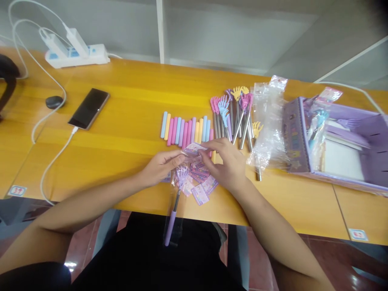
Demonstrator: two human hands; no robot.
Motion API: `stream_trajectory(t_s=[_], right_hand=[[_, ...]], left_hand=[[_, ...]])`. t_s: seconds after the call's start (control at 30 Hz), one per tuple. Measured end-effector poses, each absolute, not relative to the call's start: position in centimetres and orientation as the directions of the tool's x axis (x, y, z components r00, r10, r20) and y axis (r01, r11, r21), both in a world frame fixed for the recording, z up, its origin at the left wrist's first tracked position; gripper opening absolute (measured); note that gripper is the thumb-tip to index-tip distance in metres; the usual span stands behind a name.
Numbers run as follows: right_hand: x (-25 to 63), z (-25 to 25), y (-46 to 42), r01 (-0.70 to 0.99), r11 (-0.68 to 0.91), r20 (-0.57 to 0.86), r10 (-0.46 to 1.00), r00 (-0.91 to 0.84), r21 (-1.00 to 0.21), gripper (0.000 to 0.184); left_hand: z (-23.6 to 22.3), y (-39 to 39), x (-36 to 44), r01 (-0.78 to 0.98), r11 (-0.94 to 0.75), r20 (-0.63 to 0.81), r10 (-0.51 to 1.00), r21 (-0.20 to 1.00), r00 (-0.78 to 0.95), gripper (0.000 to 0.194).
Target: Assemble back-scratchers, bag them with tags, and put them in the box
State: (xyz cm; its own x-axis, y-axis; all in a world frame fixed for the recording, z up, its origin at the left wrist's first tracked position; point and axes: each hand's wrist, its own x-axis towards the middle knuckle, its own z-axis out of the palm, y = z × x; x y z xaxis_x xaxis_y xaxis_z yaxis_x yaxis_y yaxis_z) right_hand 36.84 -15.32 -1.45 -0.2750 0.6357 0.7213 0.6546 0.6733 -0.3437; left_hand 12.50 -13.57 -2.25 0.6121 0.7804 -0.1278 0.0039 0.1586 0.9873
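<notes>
My left hand point(162, 166) pinches the top of a clear plastic bag point(180, 226) from the left. Inside the bag, a purple back scratcher point(171, 224) with a metal rod hangs down past the table's front edge, its claw end up. My right hand point(227, 163) has its thumb and fingers closed on a small printed card point(194, 148) at the bag's top edge; how far the card sits inside the bag is unclear. Beneath my hands lies a loose pile of printed cards point(200, 194) in purple and pink.
Coloured handle sleeves point(182, 131) lie in a row beyond my hands. Several back scratchers point(242, 115) sit to their right, beside a stack of clear bags point(268, 121). A purple box point(298, 141) holds packaged pieces. At left are a phone point(89, 109), cables and a power strip point(79, 56).
</notes>
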Motion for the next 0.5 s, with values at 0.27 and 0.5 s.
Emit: stream_trajectory(t_s=[0.27,0.5], right_hand=[[36.85,-1.05,-15.36,0.623,0.704,0.72,0.621,-0.309,-0.34,0.037],[36.78,-1.09,-15.44,0.616,0.698,0.697,0.644,-0.316,-0.365,0.04]], left_hand=[[-2.35,-13.72,12.43,0.034,0.14,-0.132,0.78,0.99,0.611,0.049],[-2.27,-13.87,12.37,0.07,0.053,-0.085,0.79,0.996,0.607,0.048]])
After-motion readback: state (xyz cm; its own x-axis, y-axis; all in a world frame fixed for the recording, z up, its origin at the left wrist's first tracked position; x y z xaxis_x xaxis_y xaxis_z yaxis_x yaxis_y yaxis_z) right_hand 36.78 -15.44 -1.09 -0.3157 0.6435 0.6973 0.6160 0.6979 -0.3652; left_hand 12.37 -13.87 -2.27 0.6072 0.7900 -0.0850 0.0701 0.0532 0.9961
